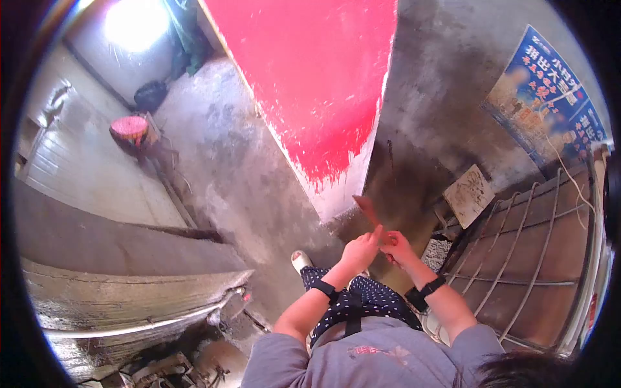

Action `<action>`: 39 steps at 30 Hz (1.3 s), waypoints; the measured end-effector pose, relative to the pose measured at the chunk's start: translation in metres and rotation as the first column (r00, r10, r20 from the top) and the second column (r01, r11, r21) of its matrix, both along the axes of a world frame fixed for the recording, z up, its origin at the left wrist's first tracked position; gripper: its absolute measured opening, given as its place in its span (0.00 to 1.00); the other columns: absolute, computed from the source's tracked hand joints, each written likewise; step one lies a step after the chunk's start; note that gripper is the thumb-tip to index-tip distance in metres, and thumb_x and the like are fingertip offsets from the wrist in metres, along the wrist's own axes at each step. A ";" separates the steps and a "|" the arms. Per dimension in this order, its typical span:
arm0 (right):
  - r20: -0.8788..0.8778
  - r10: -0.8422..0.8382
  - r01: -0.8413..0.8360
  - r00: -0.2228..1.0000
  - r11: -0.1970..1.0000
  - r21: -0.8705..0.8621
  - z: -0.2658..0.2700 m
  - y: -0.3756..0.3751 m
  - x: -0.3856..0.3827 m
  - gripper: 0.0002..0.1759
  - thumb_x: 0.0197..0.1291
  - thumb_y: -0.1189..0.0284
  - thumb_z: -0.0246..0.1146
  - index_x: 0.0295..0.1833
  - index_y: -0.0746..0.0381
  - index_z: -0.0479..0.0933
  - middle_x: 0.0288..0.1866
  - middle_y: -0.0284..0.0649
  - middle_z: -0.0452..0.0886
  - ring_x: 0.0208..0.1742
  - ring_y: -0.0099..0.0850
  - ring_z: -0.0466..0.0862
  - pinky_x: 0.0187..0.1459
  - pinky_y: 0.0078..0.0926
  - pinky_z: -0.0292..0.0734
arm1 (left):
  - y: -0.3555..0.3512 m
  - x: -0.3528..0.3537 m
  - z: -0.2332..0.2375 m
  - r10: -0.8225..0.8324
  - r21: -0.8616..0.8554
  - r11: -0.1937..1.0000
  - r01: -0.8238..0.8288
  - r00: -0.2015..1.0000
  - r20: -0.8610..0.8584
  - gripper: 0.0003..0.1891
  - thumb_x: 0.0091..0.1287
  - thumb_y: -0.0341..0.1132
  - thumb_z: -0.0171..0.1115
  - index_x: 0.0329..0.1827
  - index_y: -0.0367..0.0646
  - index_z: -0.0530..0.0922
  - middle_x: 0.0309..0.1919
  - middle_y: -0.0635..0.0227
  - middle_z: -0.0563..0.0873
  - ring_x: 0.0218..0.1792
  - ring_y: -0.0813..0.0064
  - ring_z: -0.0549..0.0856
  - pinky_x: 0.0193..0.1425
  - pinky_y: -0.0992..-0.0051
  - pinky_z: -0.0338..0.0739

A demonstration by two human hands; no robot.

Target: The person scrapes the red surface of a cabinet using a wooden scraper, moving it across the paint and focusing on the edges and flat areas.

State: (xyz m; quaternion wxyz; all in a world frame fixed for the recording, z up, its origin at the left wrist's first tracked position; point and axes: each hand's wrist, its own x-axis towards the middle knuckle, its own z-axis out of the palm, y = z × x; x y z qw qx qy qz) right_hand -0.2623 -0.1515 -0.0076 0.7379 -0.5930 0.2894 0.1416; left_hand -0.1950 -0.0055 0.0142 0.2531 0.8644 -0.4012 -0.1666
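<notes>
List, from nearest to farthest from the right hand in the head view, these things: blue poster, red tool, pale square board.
1. Red tool: at the right hand, between both hands.
2. Pale square board: to the right.
3. Blue poster: farther out, upper right.

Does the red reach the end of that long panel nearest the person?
No, the red coating ends raggedly, and the panel is whitish at its near tip.

Reddish hand tool [365,206], flat, blade-like end; held in fingers of left hand [361,251] and right hand [397,249], flat end aimed far-left, beside near tip of long panel [317,84]. Panel narrows nearward; bright red face, streaky, ragged red margin, pale near tip.
</notes>
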 end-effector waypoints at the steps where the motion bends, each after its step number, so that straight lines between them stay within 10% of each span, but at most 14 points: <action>1: -0.035 0.038 -0.040 0.999 0.997 -0.065 -0.009 -0.001 0.009 0.24 0.54 0.77 0.57 0.54 0.61 0.55 0.24 0.38 0.72 0.13 0.22 0.69 0.11 0.18 0.60 | 0.009 0.001 -0.005 0.013 -0.004 1.000 -0.013 1.000 -0.019 0.29 0.59 0.37 0.52 0.63 0.43 0.54 0.39 0.57 0.77 0.41 0.57 0.78 0.41 0.64 0.74; 11: -0.118 0.057 0.004 0.991 0.887 0.462 -0.007 0.023 0.121 0.06 0.60 0.71 0.51 0.39 0.62 0.63 0.23 0.37 0.70 0.16 0.19 0.67 0.13 0.14 0.58 | 0.049 0.033 -0.104 0.195 -0.262 0.879 -0.399 0.801 -0.566 0.23 0.64 0.47 0.45 0.54 0.35 0.65 0.41 0.51 0.78 0.42 0.56 0.79 0.44 0.64 0.74; 13: -0.173 0.076 0.044 0.982 0.797 0.602 -0.012 0.033 0.141 0.05 0.61 0.71 0.49 0.35 0.61 0.64 0.22 0.35 0.68 0.14 0.17 0.63 0.13 0.11 0.56 | 0.042 0.065 -0.086 0.093 -0.012 0.706 -0.708 0.109 -0.990 0.25 0.66 0.54 0.38 0.51 0.41 0.67 0.36 0.61 0.79 0.33 0.75 0.80 0.36 0.75 0.74; 20: -0.227 0.069 0.056 0.972 0.863 0.503 -0.013 0.056 0.162 0.05 0.60 0.74 0.48 0.30 0.61 0.64 0.19 0.30 0.65 0.12 0.15 0.61 0.13 0.10 0.55 | 0.014 0.127 -0.118 -0.350 -0.091 0.620 -0.779 -0.172 -0.921 0.17 0.64 0.50 0.45 0.30 0.45 0.69 0.17 0.68 0.74 0.19 0.76 0.77 0.23 0.76 0.73; 25: -0.376 -0.001 0.175 0.927 0.887 0.428 -0.083 0.066 0.208 0.05 0.55 0.77 0.47 0.27 0.59 0.64 0.16 0.28 0.62 0.11 0.16 0.61 0.12 0.12 0.53 | 0.006 0.154 -0.150 -0.319 0.283 0.303 -0.910 -0.377 -0.869 0.12 0.59 0.36 0.49 0.17 0.49 0.63 0.10 0.78 0.64 0.08 0.83 0.60 0.09 0.83 0.49; 29: -0.346 0.043 0.151 0.937 0.844 0.515 -0.150 0.067 0.201 0.05 0.55 0.77 0.48 0.27 0.60 0.65 0.15 0.27 0.60 0.11 0.17 0.60 0.12 0.14 0.51 | 0.031 0.153 -0.155 -0.324 0.190 0.435 -0.880 -0.350 -0.879 0.10 0.59 0.35 0.47 0.19 0.47 0.65 0.10 0.77 0.64 0.08 0.83 0.60 0.09 0.82 0.51; 33: -0.196 0.044 0.037 0.980 0.920 0.390 -0.045 0.075 0.162 0.05 0.59 0.73 0.48 0.31 0.59 0.65 0.16 0.28 0.61 0.10 0.15 0.60 0.10 0.13 0.50 | 0.012 0.123 -0.130 -0.065 0.017 0.454 -0.891 -0.052 -0.997 0.08 0.59 0.36 0.49 0.31 0.40 0.72 0.18 0.69 0.74 0.15 0.80 0.70 0.14 0.80 0.62; 39: -0.221 0.050 0.037 0.974 0.927 0.373 0.012 0.045 0.155 0.05 0.60 0.73 0.47 0.31 0.59 0.65 0.18 0.29 0.63 0.10 0.15 0.58 0.10 0.12 0.49 | -0.014 0.114 -0.066 0.065 0.021 0.424 -0.905 0.007 -0.998 0.09 0.59 0.36 0.49 0.35 0.39 0.68 0.17 0.70 0.70 0.16 0.79 0.69 0.16 0.77 0.62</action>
